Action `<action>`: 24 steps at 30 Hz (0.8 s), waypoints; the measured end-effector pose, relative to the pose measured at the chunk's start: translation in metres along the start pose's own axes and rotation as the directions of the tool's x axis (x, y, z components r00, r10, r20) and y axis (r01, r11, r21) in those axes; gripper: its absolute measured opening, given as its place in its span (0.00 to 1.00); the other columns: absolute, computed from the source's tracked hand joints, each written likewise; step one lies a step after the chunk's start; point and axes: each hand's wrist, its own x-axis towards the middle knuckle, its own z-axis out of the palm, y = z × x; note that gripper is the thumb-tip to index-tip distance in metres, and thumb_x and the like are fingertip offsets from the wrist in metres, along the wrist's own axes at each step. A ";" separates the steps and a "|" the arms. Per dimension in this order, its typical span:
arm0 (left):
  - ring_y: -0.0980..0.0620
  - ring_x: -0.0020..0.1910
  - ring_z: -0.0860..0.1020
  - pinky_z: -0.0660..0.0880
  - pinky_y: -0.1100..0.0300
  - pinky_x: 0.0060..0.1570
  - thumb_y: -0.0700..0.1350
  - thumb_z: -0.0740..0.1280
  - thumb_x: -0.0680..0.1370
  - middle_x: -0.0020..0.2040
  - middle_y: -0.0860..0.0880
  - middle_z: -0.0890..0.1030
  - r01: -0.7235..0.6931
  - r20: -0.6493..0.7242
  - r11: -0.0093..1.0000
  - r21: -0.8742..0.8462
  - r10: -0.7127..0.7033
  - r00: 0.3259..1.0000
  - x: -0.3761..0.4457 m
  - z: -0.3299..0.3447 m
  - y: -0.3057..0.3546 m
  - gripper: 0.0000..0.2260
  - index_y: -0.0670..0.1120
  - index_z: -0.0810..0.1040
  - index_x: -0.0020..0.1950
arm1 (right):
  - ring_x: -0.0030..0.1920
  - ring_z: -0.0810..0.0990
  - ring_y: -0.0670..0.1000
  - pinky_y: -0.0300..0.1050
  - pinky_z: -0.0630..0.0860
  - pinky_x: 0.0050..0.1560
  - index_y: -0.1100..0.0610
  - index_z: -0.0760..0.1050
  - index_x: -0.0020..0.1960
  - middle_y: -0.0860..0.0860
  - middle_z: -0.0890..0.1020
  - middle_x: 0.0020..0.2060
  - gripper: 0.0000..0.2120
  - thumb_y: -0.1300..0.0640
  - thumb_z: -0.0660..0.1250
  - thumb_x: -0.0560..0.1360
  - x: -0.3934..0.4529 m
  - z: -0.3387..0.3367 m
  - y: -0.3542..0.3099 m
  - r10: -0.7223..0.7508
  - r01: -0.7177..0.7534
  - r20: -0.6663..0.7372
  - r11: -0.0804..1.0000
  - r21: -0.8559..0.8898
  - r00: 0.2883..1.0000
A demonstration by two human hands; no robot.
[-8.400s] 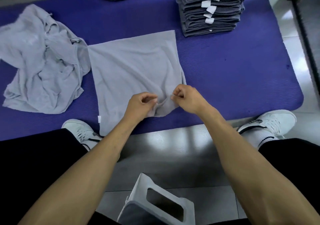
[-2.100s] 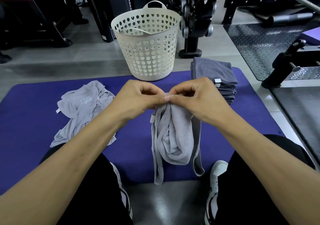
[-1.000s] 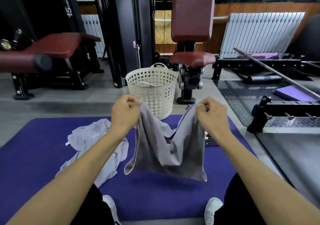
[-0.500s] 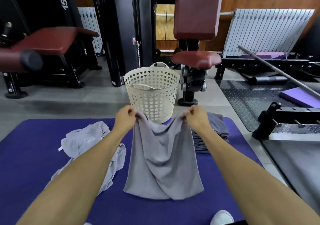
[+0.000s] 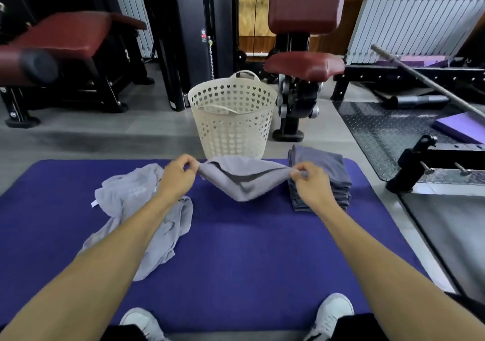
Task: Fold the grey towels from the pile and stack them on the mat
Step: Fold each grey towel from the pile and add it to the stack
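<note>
A grey towel hangs stretched between my hands over the far part of the purple mat, sagging in the middle. My left hand pinches its left corner and my right hand pinches its right corner. A loose pile of unfolded grey towels lies on the mat to the left, partly under my left forearm. A stack of folded grey towels stands on the mat at the far right, just behind my right hand.
A white perforated laundry basket stands on the floor beyond the mat. Black gym machines with red pads lie behind it, a bar and metal plate floor to the right. My white shoes rest at the mat's near edge.
My hands have spread apart and moved forward and down. The towel, which hung long down to the mat, is now swung up and stretched short between my hands.
</note>
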 end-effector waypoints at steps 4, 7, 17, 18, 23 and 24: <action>0.51 0.37 0.72 0.65 0.67 0.34 0.36 0.60 0.79 0.36 0.51 0.75 0.084 0.254 0.983 0.165 -0.124 0.959 -0.066 0.022 -0.045 0.11 0.46 0.72 0.38 | 0.36 0.73 0.52 0.44 0.67 0.33 0.57 0.74 0.44 0.50 0.78 0.34 0.06 0.60 0.62 0.79 -0.071 0.016 0.048 0.134 -0.130 0.137 0.991 -0.042 0.981; 0.54 0.34 0.72 0.65 0.66 0.31 0.37 0.62 0.79 0.34 0.52 0.75 0.157 0.244 0.974 0.162 -0.194 0.950 -0.104 0.035 -0.069 0.12 0.47 0.72 0.37 | 0.35 0.74 0.51 0.38 0.67 0.29 0.56 0.74 0.44 0.51 0.79 0.34 0.06 0.58 0.62 0.80 -0.109 0.023 0.078 0.199 -0.185 0.171 0.978 -0.092 0.965; 0.53 0.40 0.74 0.65 0.62 0.36 0.40 0.61 0.79 0.38 0.55 0.76 0.202 0.431 0.928 0.314 -0.328 0.841 -0.145 0.099 -0.134 0.13 0.52 0.72 0.36 | 0.33 0.77 0.45 0.36 0.69 0.33 0.55 0.77 0.43 0.48 0.79 0.31 0.05 0.56 0.68 0.78 -0.145 0.063 0.138 0.350 -0.342 0.348 0.936 -0.088 0.870; 0.51 0.41 0.75 0.66 0.61 0.36 0.40 0.62 0.79 0.38 0.55 0.76 0.198 0.472 0.921 0.336 -0.346 0.811 -0.147 0.106 -0.141 0.13 0.52 0.72 0.36 | 0.33 0.76 0.43 0.34 0.69 0.34 0.55 0.78 0.45 0.46 0.79 0.31 0.05 0.55 0.69 0.78 -0.144 0.067 0.143 0.363 -0.362 0.366 0.929 -0.073 0.857; 0.50 0.51 0.78 0.76 0.54 0.52 0.44 0.65 0.78 0.50 0.52 0.81 0.020 0.590 0.898 0.439 -0.305 0.747 -0.150 0.137 -0.147 0.04 0.50 0.79 0.47 | 0.26 0.72 0.41 0.36 0.70 0.32 0.54 0.81 0.45 0.45 0.80 0.29 0.02 0.58 0.71 0.77 -0.136 0.082 0.149 0.359 -0.414 0.513 0.910 -0.007 0.780; 0.52 0.54 0.78 0.75 0.57 0.55 0.45 0.66 0.78 0.53 0.52 0.81 0.007 0.597 0.937 0.351 -0.229 0.769 -0.151 0.144 -0.139 0.05 0.49 0.81 0.51 | 0.30 0.74 0.44 0.38 0.72 0.34 0.54 0.82 0.45 0.51 0.82 0.33 0.01 0.58 0.72 0.76 -0.134 0.083 0.148 0.349 -0.415 0.527 0.910 0.008 0.775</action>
